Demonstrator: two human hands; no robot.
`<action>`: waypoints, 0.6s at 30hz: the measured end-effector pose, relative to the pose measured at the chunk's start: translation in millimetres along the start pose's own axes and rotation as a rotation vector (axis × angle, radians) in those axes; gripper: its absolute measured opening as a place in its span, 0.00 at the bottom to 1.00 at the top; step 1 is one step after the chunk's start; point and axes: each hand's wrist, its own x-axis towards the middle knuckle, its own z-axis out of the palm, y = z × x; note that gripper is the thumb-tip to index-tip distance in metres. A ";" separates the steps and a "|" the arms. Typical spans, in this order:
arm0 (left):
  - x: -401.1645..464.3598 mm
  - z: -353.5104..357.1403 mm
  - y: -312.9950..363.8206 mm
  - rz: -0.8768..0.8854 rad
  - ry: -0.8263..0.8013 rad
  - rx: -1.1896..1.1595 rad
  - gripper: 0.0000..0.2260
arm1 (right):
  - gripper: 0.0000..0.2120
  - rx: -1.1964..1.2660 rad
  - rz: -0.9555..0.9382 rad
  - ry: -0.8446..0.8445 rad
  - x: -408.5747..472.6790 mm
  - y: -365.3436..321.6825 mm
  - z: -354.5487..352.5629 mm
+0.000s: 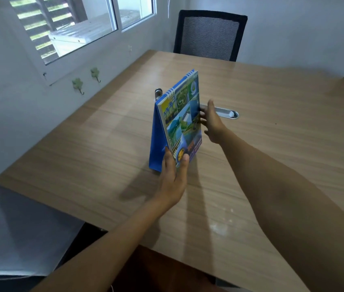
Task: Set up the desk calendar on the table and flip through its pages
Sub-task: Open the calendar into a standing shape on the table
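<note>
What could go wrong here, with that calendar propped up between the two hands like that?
The desk calendar stands as a narrow tent, its blue back panel barely spread, so it may tip over once the hands let go. The left hand pinches only the near bottom corner and the right hand touches just the far edge, so a flipped page could drag the whole stand across the smooth table. It could also slide toward the metal cable slot right behind it.
</note>
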 end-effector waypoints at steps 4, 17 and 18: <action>4.0 2.2 6.0 -0.048 -0.020 -0.005 0.39 | 0.31 0.030 -0.007 0.033 -12.5 7.6 -9.5; 72.9 -38.1 24.8 -0.052 -0.115 0.189 0.44 | 0.25 0.148 0.002 0.208 -86.5 37.4 -28.0; 75.8 -39.6 28.6 -0.037 -0.125 0.176 0.47 | 0.25 0.161 0.002 0.224 -91.3 38.0 -26.4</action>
